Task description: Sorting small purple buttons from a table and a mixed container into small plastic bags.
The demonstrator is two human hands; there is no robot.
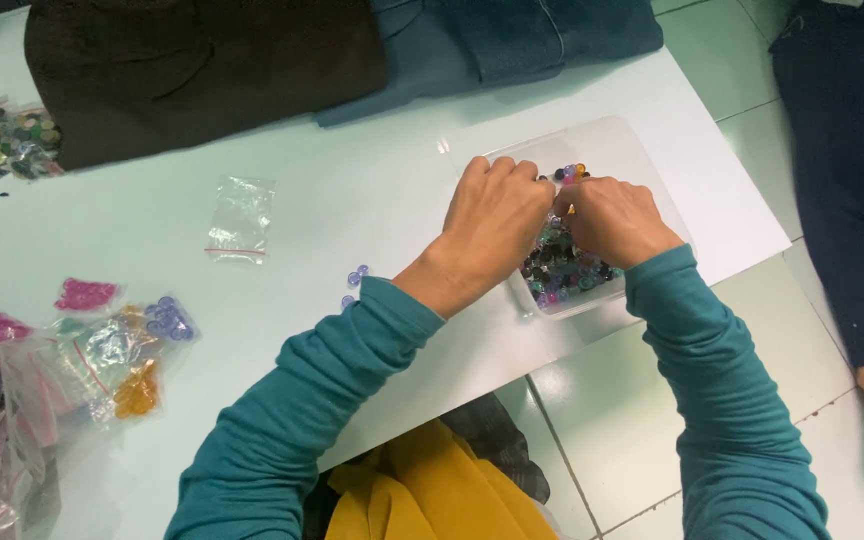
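Sorting step, by the look: both hands over the clear tub (620, 150) of mixed coloured buttons (564, 262) at the desk (352, 190) edge. Left hand (492, 225) curled, grip contents hidden. Right hand (612, 218) pinches sth small & yellow. Empty zip bag (240, 218) well left of tub; picked pieces prob. need bagging next.

A low white table (372, 190) is standing on a pale green tiled floor (652, 420), both shining under soft, even light.
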